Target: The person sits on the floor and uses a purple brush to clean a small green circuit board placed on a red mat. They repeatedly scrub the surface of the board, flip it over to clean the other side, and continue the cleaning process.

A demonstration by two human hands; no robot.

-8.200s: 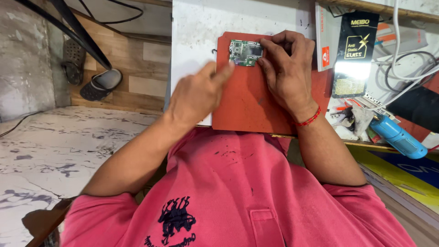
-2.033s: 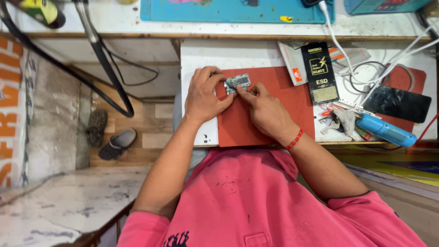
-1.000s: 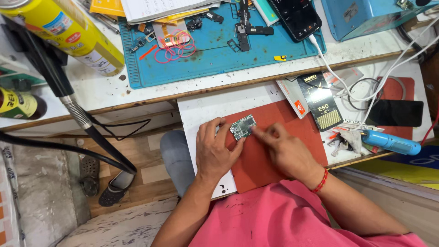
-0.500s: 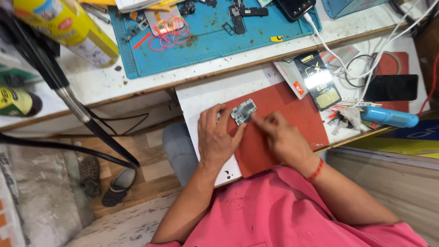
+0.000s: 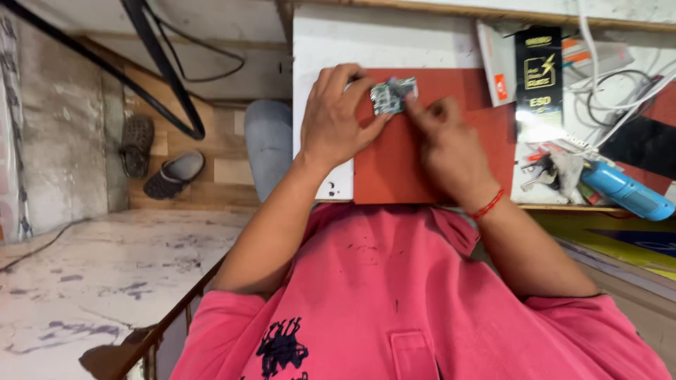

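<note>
On the floor at far left, a pair of dark sandals lies on wood-patterned flooring beside thick black cables, well apart from the work. At the near edge of the tabletop, a person in a pink shirt bends over a red work mat that lies on a white sheet. The left hand is closed around the left edge of a small circuit board, thumb and fingers pinching it so that it rests against the mat's far edge. The right hand, a red thread bracelet at its wrist, has its fingers drawn together with the fingertips touching the board's right side; whether they pinch a part or tool cannot be told, as the hand is blurred. The board looks light, thin and stiff, with small exposed parts that seem fragile, so it is likely best held by its bare edges, as the left hand does, rather than by the populated face. Right of the mat lies a black packet with a yellow lightning mark, then a tangle of white cables, and, near the tabletop's near right corner, a blue-handled tool beside a metal clip.
</note>
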